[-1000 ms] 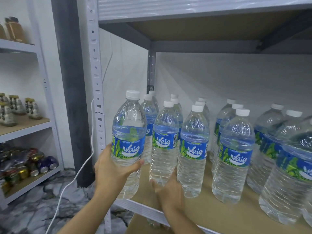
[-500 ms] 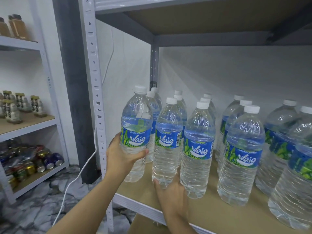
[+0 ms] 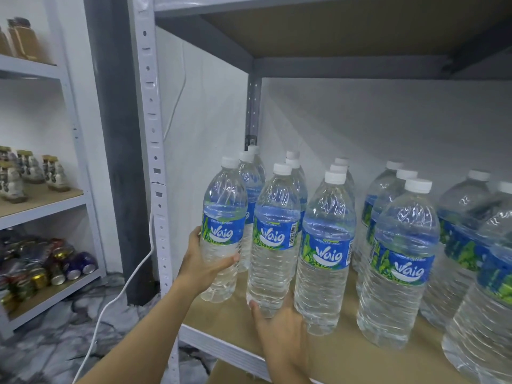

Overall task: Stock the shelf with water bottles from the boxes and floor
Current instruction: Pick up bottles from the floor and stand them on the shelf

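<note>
The left hand [image 3: 205,261] is holding a clear plastic water bottle with a white cap and blue label [image 3: 223,231] by its middle. Its grip is clamped round the bottle, with the thumb lying across the front. This bottle is sitting at the front left corner of the brown wooden shelf board [image 3: 332,356], just inside the grey metal post with holes [image 3: 155,162]. I cannot tell if its bottom is touching the board.

The right hand [image 3: 279,325] is cupping the bottom of the next bottle [image 3: 274,245], just beside the first. The thumb is pressing on its left side and the other fingers are hidden behind it, so that grip is closed on this bottle. A third front bottle [image 3: 325,253] is standing tight against the right hand. More bottles [image 3: 401,245] are filling the rows behind and to the right, crowding close.

A white cable [image 3: 110,306] is hanging down past the post to the marbled floor [image 3: 55,342]. On the white rack [image 3: 44,214] to the left, shiny drink cans [image 3: 55,267] are lying in a pile and small jars [image 3: 27,173] are standing above them.
</note>
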A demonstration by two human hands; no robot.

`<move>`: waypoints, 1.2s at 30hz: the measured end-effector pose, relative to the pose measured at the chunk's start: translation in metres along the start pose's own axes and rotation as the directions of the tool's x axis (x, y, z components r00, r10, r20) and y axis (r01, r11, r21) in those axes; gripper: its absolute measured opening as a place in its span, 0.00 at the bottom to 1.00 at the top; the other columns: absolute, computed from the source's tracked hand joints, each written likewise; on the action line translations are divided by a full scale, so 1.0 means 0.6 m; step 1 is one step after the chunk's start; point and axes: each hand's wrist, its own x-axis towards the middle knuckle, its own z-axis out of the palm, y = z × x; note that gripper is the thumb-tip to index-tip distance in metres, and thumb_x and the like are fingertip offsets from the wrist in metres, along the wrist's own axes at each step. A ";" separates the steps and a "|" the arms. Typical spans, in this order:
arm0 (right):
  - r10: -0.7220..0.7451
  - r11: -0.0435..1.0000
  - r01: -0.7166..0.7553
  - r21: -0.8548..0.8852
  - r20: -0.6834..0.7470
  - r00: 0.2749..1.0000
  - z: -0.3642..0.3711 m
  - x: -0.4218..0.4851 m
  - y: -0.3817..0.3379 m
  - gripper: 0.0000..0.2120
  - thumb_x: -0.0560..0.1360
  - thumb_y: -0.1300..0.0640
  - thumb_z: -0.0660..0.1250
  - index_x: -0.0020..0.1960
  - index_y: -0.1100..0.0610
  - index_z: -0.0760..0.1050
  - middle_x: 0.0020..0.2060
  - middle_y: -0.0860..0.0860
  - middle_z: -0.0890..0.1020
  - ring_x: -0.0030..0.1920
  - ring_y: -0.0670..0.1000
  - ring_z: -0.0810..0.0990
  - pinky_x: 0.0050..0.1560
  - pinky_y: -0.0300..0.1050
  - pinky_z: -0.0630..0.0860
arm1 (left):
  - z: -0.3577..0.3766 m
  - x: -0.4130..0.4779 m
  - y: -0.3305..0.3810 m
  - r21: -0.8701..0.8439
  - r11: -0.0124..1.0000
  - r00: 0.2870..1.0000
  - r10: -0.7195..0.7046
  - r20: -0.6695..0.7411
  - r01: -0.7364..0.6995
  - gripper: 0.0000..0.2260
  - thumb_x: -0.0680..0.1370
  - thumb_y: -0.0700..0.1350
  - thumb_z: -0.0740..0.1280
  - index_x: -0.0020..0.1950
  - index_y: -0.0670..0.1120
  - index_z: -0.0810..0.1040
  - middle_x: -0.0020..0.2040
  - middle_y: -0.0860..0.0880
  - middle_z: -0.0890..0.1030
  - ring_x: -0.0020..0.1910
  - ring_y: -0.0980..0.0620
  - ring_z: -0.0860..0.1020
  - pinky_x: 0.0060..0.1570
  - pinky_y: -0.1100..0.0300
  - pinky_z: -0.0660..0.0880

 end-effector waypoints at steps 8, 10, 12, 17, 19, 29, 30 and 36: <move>-0.015 0.994 0.017 0.109 -0.022 1.000 0.007 0.005 0.009 0.47 0.69 0.33 0.68 0.79 0.49 0.52 0.71 0.57 0.70 0.66 0.59 0.74 0.60 0.51 0.74 | 0.002 -0.006 -0.013 -0.013 0.999 0.995 -0.051 0.085 0.052 0.32 0.72 0.49 0.75 0.64 0.52 0.54 0.55 0.57 0.74 0.55 0.53 0.75 0.54 0.59 0.68; 0.000 0.993 0.003 0.115 -0.027 1.000 0.010 0.007 0.009 0.46 0.67 0.33 0.69 0.78 0.49 0.55 0.69 0.57 0.73 0.65 0.60 0.75 0.59 0.51 0.76 | 0.003 -0.003 -0.022 -0.020 0.997 0.988 -0.067 0.140 0.070 0.32 0.72 0.52 0.75 0.67 0.53 0.58 0.55 0.60 0.75 0.54 0.56 0.77 0.55 0.59 0.71; 0.010 0.993 -0.007 0.115 -0.028 1.000 0.010 0.007 0.009 0.46 0.67 0.32 0.69 0.77 0.49 0.57 0.68 0.57 0.74 0.65 0.60 0.75 0.59 0.51 0.76 | 0.004 0.000 -0.031 -0.020 0.998 0.985 -0.058 0.164 0.062 0.34 0.69 0.58 0.76 0.69 0.57 0.63 0.59 0.58 0.77 0.57 0.59 0.77 0.61 0.56 0.73; -0.007 0.995 0.011 0.103 -0.034 0.999 0.011 0.007 0.012 0.45 0.69 0.32 0.67 0.78 0.49 0.55 0.68 0.56 0.74 0.63 0.58 0.76 0.58 0.50 0.76 | 0.015 -0.007 -0.030 -0.068 0.996 0.991 -0.055 0.125 0.064 0.28 0.72 0.53 0.75 0.67 0.56 0.67 0.62 0.51 0.77 0.59 0.55 0.78 0.53 0.63 0.73; -0.007 0.996 0.010 0.094 -0.035 0.999 0.011 0.007 0.012 0.45 0.69 0.32 0.67 0.78 0.49 0.54 0.68 0.57 0.74 0.63 0.59 0.76 0.58 0.51 0.76 | 0.020 -0.012 -0.031 -0.069 0.996 0.996 -0.044 0.083 0.050 0.26 0.73 0.50 0.74 0.68 0.54 0.67 0.60 0.52 0.78 0.57 0.57 0.78 0.50 0.67 0.72; 0.011 0.996 -0.007 0.094 -0.036 0.999 0.009 0.006 0.008 0.45 0.68 0.32 0.68 0.77 0.50 0.56 0.65 0.57 0.77 0.60 0.59 0.79 0.55 0.49 0.77 | 0.040 -0.026 -0.035 -0.025 0.998 0.997 -0.054 -0.048 0.053 0.36 0.71 0.59 0.73 0.75 0.54 0.62 0.66 0.49 0.70 0.63 0.52 0.73 0.66 0.53 0.69; 0.002 0.996 0.002 0.093 -0.039 0.999 0.010 0.006 0.007 0.46 0.67 0.32 0.67 0.77 0.50 0.54 0.65 0.57 0.77 0.60 0.59 0.79 0.55 0.49 0.77 | 0.043 -0.028 -0.034 -0.016 0.998 0.996 -0.055 -0.065 0.054 0.35 0.72 0.57 0.72 0.76 0.53 0.61 0.66 0.49 0.69 0.62 0.53 0.71 0.64 0.56 0.67; -0.030 0.999 0.032 0.042 -0.049 0.998 0.016 0.006 0.007 0.47 0.69 0.32 0.64 0.78 0.54 0.50 0.67 0.58 0.75 0.62 0.59 0.77 0.57 0.51 0.76 | 0.045 -0.032 -0.040 0.071 0.995 0.997 -0.063 -0.034 0.065 0.39 0.72 0.53 0.74 0.77 0.50 0.56 0.67 0.46 0.63 0.59 0.52 0.69 0.61 0.58 0.64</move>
